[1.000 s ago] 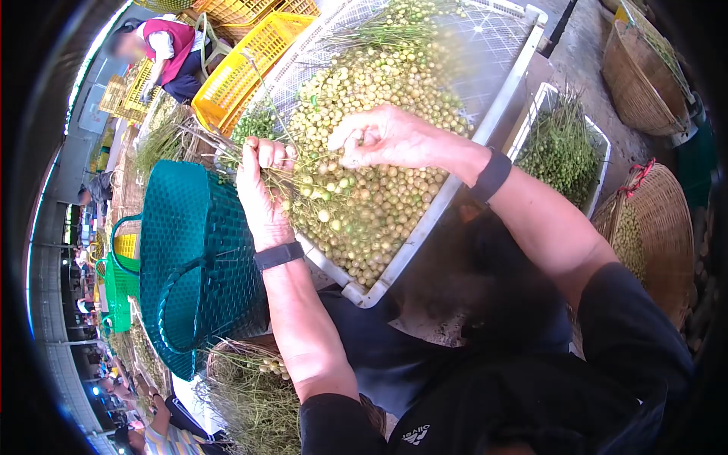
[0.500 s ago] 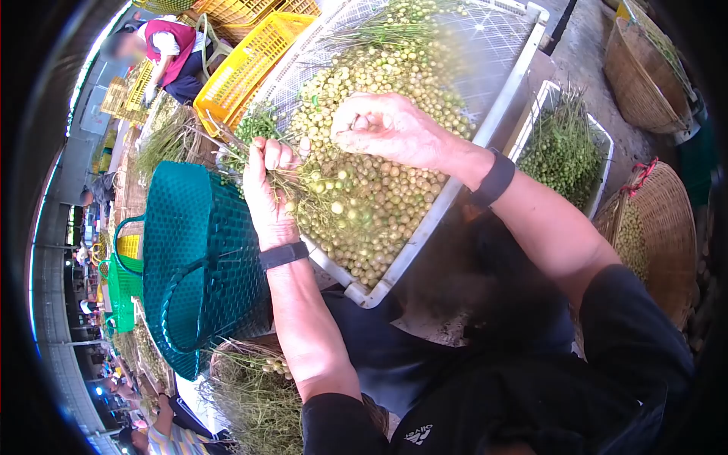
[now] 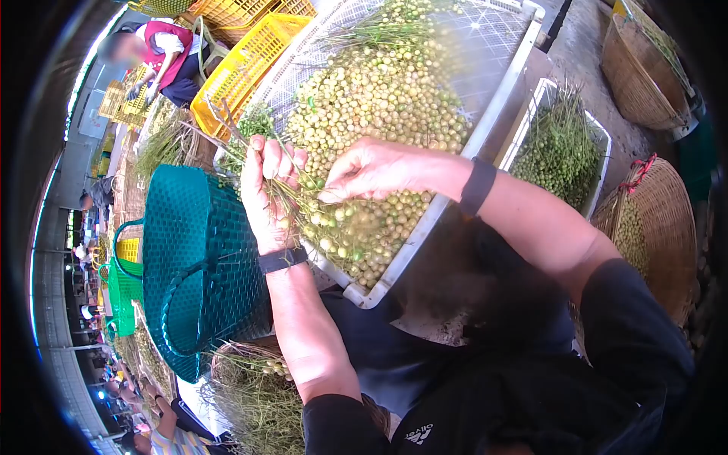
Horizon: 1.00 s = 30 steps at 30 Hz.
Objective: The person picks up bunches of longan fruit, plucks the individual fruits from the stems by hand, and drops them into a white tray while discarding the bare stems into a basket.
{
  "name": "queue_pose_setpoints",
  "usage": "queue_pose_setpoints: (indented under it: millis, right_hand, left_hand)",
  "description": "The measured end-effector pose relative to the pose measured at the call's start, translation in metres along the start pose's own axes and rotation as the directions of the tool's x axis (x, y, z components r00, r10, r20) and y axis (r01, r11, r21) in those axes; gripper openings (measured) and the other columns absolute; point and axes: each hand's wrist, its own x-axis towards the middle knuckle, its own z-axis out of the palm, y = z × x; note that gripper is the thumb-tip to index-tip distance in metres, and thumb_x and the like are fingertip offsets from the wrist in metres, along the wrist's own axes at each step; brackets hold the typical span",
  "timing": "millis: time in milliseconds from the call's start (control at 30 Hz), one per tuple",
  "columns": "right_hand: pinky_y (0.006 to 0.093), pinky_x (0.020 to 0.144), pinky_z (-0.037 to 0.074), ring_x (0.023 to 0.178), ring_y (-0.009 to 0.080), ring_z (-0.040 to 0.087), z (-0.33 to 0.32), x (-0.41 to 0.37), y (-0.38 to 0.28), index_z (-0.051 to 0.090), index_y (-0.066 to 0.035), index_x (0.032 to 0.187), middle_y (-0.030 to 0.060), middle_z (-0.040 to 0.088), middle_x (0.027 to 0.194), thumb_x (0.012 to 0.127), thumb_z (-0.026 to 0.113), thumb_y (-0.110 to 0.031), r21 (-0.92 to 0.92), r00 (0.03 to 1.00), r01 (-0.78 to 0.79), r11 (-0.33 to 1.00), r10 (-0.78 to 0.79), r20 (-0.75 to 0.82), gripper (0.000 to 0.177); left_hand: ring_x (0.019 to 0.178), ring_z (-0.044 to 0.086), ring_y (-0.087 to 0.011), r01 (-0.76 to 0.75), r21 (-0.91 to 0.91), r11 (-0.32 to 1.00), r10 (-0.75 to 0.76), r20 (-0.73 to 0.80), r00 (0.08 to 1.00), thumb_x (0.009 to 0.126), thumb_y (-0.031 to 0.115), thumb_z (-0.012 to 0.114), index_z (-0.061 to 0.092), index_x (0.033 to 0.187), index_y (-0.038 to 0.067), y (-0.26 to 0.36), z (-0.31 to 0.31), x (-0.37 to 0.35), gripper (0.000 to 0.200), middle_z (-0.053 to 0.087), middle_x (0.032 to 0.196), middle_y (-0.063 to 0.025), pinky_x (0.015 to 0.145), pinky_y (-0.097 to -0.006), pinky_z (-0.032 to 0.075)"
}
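Right hand (image 3: 371, 171) has dropped off the top of the pile (image 3: 379, 91) and come down-left, so its fingers (image 3: 327, 196) now sit right at the bunch (image 3: 307, 208); half a second back it was higher and clear of it. Left hand (image 3: 267, 193) barely shifted, same spot at the near-left corner of the tray (image 3: 425, 227). Left fingers are closed in a fist round the stems, holding the bunch. Right fingers are down to a narrow pinch, thumb against forefinger, tips touching the fruit end. Blur there, so I can't tell whether a fruit actually sits between them. Bunch axis runs diagonal: bare stem tips stick out above my left fist toward the upper left, and the fruit end hangs down-right over the tray, just above the loose fruit. So the fruit end lies right of my left fist and directly under the right fingertips. Right hand is the one nearer the fruit, left has the stems only. Teal basket (image 3: 197, 258) is tight against my left wrist, just beside the tray. Second tray (image 3: 599, 136) with green stems sits beyond my right forearm, and a wicker basket (image 3: 667, 227) is further right. Yellow crate (image 3: 243, 68) is past the pile, with another person (image 3: 163, 45) working behind it, well apart from me.
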Motion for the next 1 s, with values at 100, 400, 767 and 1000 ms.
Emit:
queue_pose_setpoints:
  millis: [100,400,767,1000]
  right_hand:
    - [0.0213,0.050,0.035,0.055,0.0053,0.046,0.005,0.009,0.013,0.069,-0.012,0.085,-0.0043,0.055,0.062,0.077,0.070,-0.034,-0.287,0.908,0.355,0.890,-0.402,-0.122,0.023]
    - [0.0156,0.042,0.033,0.052,0.0016,0.044,-0.012,-0.014,-0.018,0.059,-0.004,0.090,0.0000,0.057,0.073,0.088,0.058,-0.021,0.428,0.955,0.297,0.854,-0.276,-0.110,0.017]
    - [0.0209,0.055,0.040,0.067,0.0048,0.051,0.010,0.000,0.001,0.065,-0.007,0.089,-0.0007,0.060,0.075,0.079,0.069,-0.029,-0.258,0.969,0.190,0.947,-0.222,-0.104,0.024]
    - [0.0210,0.048,0.034,0.060,0.0061,0.046,0.008,-0.005,-0.003,0.062,-0.011,0.087,-0.0017,0.059,0.076,0.078,0.067,-0.031,0.134,0.991,0.101,0.986,-0.088,-0.105,0.023]
  left_hand:
    - [0.056,0.029,-0.0080,0.002,0.043,0.999,0.001,-0.072,0.997,0.094,0.022,0.046,0.048,0.093,0.011,0.000,0.006,-0.001,0.012,0.031,0.064,0.0055,0.062,-0.0271,0.033]
    - [0.056,0.028,-0.0084,0.002,-0.148,0.989,-0.001,0.006,1.000,0.095,0.018,0.043,0.046,0.087,0.008,0.008,0.001,-0.002,0.013,0.029,0.062,0.0043,0.054,-0.0243,0.028]
    - [0.074,0.046,-0.0106,-0.007,0.097,0.995,0.016,-0.093,0.996,0.092,0.023,0.050,0.051,0.095,0.009,0.004,0.003,-0.004,0.014,0.049,0.082,0.0004,0.067,-0.0286,0.039]
    - [0.078,0.050,-0.0134,-0.040,0.108,0.993,0.046,-0.048,0.998,0.093,0.024,0.048,0.051,0.097,0.009,0.004,-0.011,0.003,0.016,0.054,0.084,-0.0037,0.070,-0.0316,0.041]
